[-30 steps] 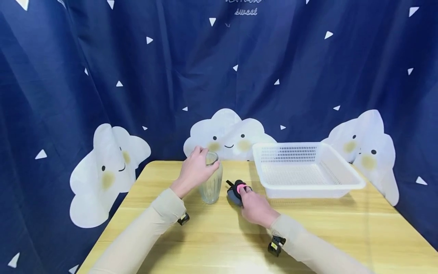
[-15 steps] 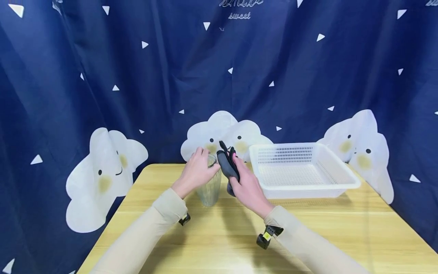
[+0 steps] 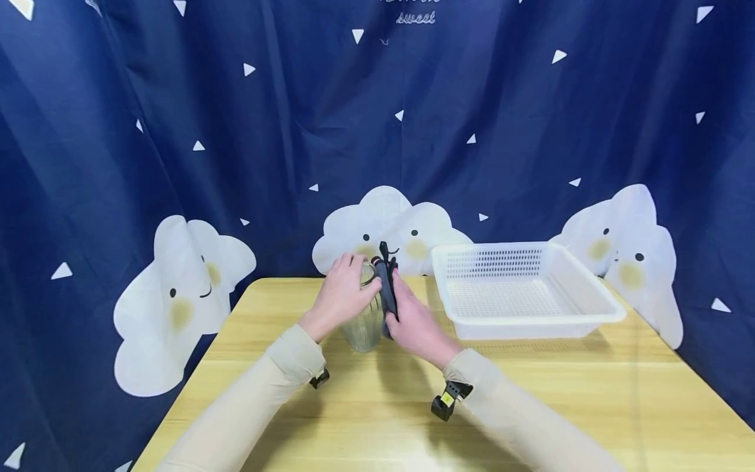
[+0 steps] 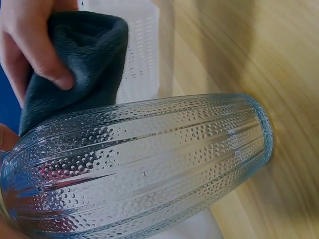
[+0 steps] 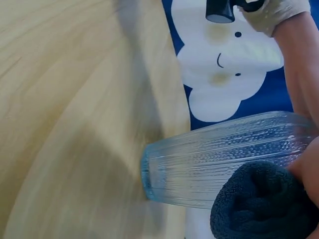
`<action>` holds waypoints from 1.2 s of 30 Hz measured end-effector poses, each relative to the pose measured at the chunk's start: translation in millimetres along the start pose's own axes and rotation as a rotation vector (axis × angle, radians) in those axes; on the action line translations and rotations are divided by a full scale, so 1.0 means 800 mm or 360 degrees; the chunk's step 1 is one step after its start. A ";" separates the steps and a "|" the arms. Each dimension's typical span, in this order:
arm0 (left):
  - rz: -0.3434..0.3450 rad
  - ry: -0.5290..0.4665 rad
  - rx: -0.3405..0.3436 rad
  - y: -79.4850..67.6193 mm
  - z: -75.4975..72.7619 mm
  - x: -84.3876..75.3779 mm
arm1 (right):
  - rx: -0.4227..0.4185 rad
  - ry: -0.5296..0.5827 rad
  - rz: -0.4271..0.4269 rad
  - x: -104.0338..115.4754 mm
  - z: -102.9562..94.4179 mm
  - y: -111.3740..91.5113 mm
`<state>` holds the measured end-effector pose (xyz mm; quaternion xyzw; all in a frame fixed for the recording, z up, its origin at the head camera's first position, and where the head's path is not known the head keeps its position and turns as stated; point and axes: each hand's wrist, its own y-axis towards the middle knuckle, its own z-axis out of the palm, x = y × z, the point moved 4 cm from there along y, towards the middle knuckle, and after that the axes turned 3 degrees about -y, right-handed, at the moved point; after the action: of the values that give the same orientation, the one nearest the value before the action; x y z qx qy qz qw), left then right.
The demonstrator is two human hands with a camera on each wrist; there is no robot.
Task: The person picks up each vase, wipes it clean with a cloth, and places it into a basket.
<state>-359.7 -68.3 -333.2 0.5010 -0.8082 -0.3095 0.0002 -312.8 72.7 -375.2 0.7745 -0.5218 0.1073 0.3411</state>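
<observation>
Obscuring vase (image 5: 214,159) partly: cloth (image 5: 261,206), probably

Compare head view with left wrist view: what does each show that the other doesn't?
Only the head view: the black strap sticking up from the dark cloth bundle, and the lettering on the curtain.
Only the left wrist view: raised dots on the glass vase.
Both: the vase, bundle, white basket, wooden table, right hand and part of the left hand.
</observation>
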 end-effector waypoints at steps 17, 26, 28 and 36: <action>0.0029 0.0054 0.0065 0.000 -0.001 -0.010 | 0.0441 0.0024 0.0252 -0.044 0.032 -0.019; -0.0007 -0.0116 0.0213 0.006 -0.006 -0.012 | 0.0030 -0.0024 0.0034 -0.016 -0.031 0.013; -0.0012 -0.0126 0.0192 0.006 -0.004 -0.011 | 0.0078 -0.0071 0.0054 -0.019 -0.026 0.012; -0.0041 -0.0100 0.0110 -0.002 -0.002 -0.004 | 0.0346 -0.0066 0.0167 -0.045 0.034 -0.006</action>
<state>-355.9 -67.0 -331.4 0.5012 -0.8115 -0.2970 -0.0465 -329.7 82.7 -416.5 0.7806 -0.5538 0.1648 0.2381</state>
